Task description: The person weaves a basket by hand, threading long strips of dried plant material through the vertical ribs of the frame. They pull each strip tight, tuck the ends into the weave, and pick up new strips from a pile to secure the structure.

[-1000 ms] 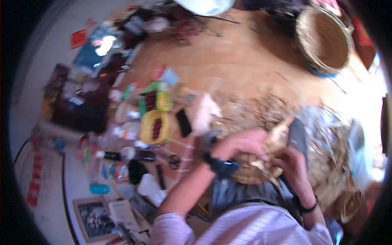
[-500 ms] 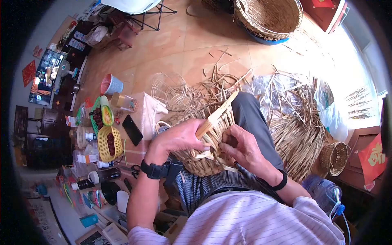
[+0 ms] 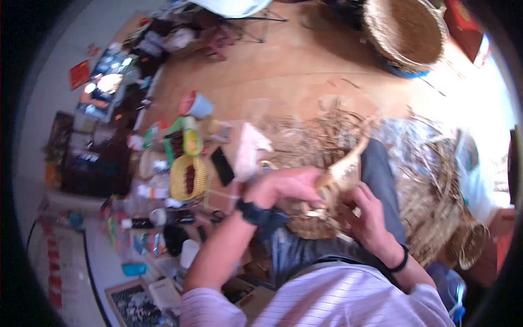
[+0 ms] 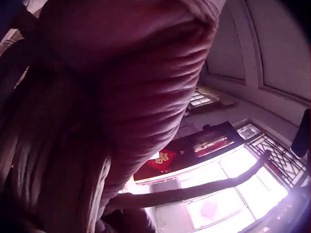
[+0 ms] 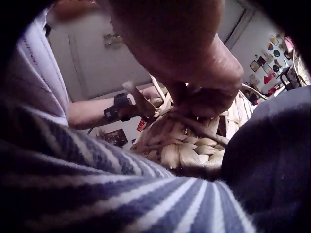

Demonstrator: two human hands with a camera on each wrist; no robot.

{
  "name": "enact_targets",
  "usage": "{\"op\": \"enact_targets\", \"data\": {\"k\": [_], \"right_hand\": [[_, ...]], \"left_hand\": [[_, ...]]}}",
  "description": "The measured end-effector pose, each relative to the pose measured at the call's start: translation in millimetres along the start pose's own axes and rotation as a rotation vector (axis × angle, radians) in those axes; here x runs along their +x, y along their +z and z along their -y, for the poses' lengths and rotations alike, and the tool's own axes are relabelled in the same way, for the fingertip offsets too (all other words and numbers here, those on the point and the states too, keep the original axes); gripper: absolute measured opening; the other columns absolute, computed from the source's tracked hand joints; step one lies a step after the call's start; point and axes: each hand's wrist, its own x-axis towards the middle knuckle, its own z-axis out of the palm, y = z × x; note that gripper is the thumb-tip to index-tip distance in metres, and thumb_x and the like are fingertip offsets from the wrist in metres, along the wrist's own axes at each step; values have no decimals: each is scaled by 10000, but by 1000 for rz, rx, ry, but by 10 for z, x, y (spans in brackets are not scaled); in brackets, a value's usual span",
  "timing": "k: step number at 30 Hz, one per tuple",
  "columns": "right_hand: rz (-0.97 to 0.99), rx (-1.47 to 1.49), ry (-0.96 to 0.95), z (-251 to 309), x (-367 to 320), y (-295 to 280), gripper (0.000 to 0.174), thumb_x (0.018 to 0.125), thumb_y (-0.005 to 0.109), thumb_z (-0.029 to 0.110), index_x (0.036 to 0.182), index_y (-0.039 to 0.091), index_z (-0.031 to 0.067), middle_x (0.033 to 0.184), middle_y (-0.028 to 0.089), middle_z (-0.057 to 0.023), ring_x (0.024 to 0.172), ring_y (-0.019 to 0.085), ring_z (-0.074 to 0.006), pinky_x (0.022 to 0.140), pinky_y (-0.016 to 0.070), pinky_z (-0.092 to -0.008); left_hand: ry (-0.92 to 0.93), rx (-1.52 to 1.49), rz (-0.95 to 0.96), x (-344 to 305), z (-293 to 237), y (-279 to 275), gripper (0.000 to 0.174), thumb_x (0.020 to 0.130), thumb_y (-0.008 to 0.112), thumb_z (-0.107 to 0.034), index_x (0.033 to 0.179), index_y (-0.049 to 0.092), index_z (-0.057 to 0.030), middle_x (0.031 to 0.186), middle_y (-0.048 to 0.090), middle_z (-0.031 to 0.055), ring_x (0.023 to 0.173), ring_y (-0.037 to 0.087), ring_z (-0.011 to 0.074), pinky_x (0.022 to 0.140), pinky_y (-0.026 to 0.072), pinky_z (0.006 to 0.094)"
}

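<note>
A partly woven straw basket (image 3: pixel 310 227) sits on the person's lap, with braided rows showing in the right wrist view. The left hand (image 3: pixel 291 185) grips its upper side, thumb and fingers around pale flat strands. A long straw strip (image 3: pixel 348 163) sticks up from there toward the far side; one strip (image 4: pixel 194 191) also juts out past the palm in the left wrist view. At the near right side of the basket, the right hand (image 3: pixel 370 215) has curled fingers pinching a strand (image 5: pixel 199 127) against the weave. Its fingertips are partly hidden.
Loose straw (image 3: pixel 430 229) lies on the floor to the right, near plastic sheeting. A large round basket (image 3: pixel 406 32) stands at the back, a small basket (image 3: pixel 468 245) at the right. Left are a yellow basket (image 3: pixel 180 180), a black phone (image 3: pixel 222 166) and a white-blue cup (image 3: pixel 201 106).
The head view has swung away and back, blurring the scene. Both hands stay at the basket; the right fingers have shifted slightly along its side.
</note>
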Motion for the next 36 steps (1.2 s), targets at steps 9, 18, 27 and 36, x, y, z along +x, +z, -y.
{"op": "enact_targets", "data": {"k": [9, 18, 27, 36], "right_hand": [[-42, -501, -295, 49, -30, 82, 454, 756, 823, 63, 1185, 680, 97, 944, 643, -84, 776, 678, -310, 665, 545, -436], [22, -319, -127, 177, 51, -70, 323, 785, 822, 25, 1033, 615, 49, 911, 606, -167, 769, 652, -415, 635, 516, -499], [-244, -614, 159, -654, -217, -371, 244, 901, 720, 90, 1068, 545, 55, 958, 602, -201, 872, 609, -453, 749, 482, -550], [-392, -578, 333, -1480, -583, -1001, 254, 891, 751, 49, 962, 512, 2, 880, 550, -183, 813, 552, -387, 750, 461, -487]], "left_hand": [[109, 103, -92, 150, 138, 70, 763, 705, 921, -217, 1367, 613, 7, 1081, 749, 118, 1013, 662, 160, 879, 544, 375], [202, 158, -124, 224, 190, 96, 621, 699, 880, -206, 1234, 647, 7, 976, 723, 110, 893, 627, 153, 781, 530, 391], [229, -30, -85, 117, 105, 122, 616, 802, 894, -314, 1281, 703, 23, 1193, 785, 74, 1029, 683, 132, 933, 565, 355], [-24, -209, 4, 4, -84, 89, 599, 884, 849, -263, 1364, 670, 46, 1238, 780, 82, 1095, 687, 133, 1027, 540, 323]]}}
